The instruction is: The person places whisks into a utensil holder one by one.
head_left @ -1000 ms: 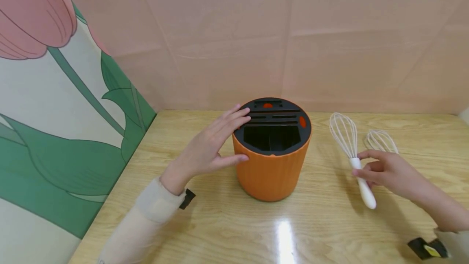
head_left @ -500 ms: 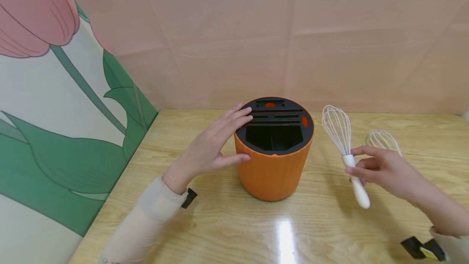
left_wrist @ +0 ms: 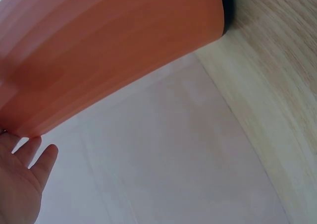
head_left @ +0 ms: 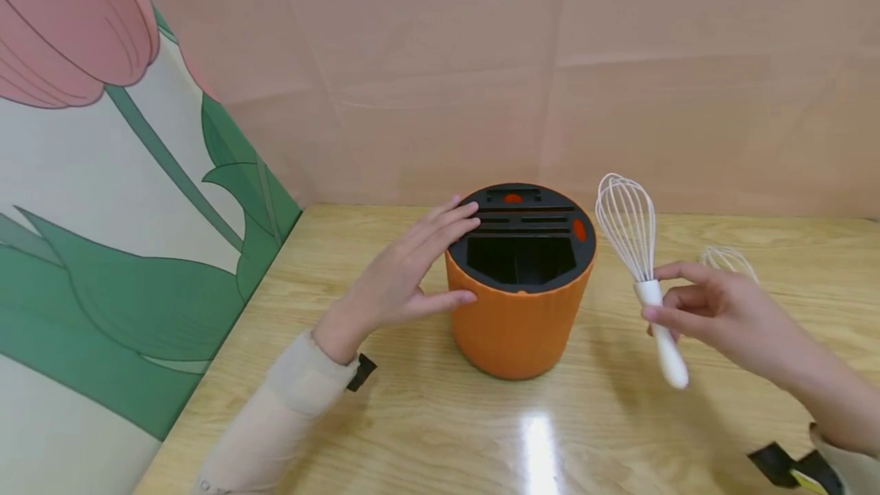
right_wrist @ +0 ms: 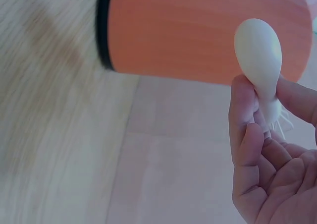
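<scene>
Touching an orange holder (head_left: 517,338) with divided black top (head_left: 584,254) — left hand (head_left: 406,270) spread, right hand (head_left: 729,319) pinching a whisk (head_left: 648,292).

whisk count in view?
2. The held whisk is in the right hand; the second whisk lies on the table beyond that hand, only its wires showing. Any behind the orange container would be hidden.

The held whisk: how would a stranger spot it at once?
On the wooden table, find the orange holder with black top. Right of it, the right hand holds this whisk by its white handle. Unlike the wire loops behind that hand, its handle shows.
</scene>
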{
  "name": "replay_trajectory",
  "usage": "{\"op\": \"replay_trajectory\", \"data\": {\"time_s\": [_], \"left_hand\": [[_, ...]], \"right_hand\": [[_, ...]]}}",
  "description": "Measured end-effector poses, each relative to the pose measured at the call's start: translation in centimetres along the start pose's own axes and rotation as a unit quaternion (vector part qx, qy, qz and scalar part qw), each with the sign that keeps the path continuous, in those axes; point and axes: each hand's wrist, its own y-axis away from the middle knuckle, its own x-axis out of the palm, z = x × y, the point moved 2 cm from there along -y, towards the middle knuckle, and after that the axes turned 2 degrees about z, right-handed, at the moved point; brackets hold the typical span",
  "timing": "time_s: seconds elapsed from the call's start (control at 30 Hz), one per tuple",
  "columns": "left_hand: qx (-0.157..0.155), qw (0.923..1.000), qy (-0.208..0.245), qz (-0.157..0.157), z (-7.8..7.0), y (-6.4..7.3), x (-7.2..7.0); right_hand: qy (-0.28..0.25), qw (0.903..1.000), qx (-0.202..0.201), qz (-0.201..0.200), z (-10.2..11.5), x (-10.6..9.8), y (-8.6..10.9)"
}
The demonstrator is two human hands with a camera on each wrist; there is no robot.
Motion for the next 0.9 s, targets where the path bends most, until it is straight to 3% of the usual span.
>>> {"op": "replay_trajectory", "data": {"time_s": [0.4,0.6,0.9], "left_hand": [[-0.003,1.0000,0.001,-0.005,0.0,0.0,0.2],[0.000,1.0000,0.001,-0.008,0.1,0.0,0.3],[0.002,0.9999,0.005,-0.014,0.2,0.0,0.3]], "right_hand": [[-0.044,0.9977,-0.042,-0.030,2.2,0.7,-0.3],[-0.104,0.9909,-0.077,-0.037,3.6,0.9,-0.6],[-0.138,0.9867,-0.073,-0.046,6.2,1.2,-1.2]]}}
